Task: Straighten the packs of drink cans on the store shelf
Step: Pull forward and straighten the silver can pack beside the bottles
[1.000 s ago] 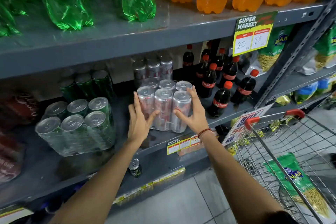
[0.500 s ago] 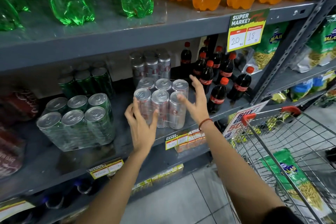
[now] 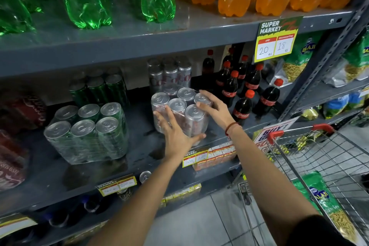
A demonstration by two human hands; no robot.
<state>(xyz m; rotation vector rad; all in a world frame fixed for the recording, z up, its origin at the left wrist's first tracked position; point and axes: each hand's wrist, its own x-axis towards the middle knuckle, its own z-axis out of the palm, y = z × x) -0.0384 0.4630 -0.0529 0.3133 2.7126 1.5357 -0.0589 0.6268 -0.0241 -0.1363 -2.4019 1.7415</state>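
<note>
A shrink-wrapped pack of silver cans (image 3: pixel 180 108) stands near the front of the middle shelf (image 3: pixel 139 146). My left hand (image 3: pixel 175 133) presses flat against its front face, fingers spread, thumb under the right corner. My right hand (image 3: pixel 214 109) rests on the pack's right side and top, fingers spread over a can lid. A pack of green cans (image 3: pixel 87 132) stands to the left, turned at an angle. More silver cans (image 3: pixel 169 75) and green cans (image 3: pixel 99 88) stand behind.
Small cola bottles (image 3: pixel 242 94) stand just right of the silver pack. A red pack (image 3: pixel 14 146) lies at far left. Large green and orange bottles fill the top shelf. A wire cart (image 3: pixel 319 166) with a green snack bag stands at the right.
My left hand moved from the pack's left side to its front face. My right hand slid onto the pack's right top edge. The pack sits further back and slightly turned.
</note>
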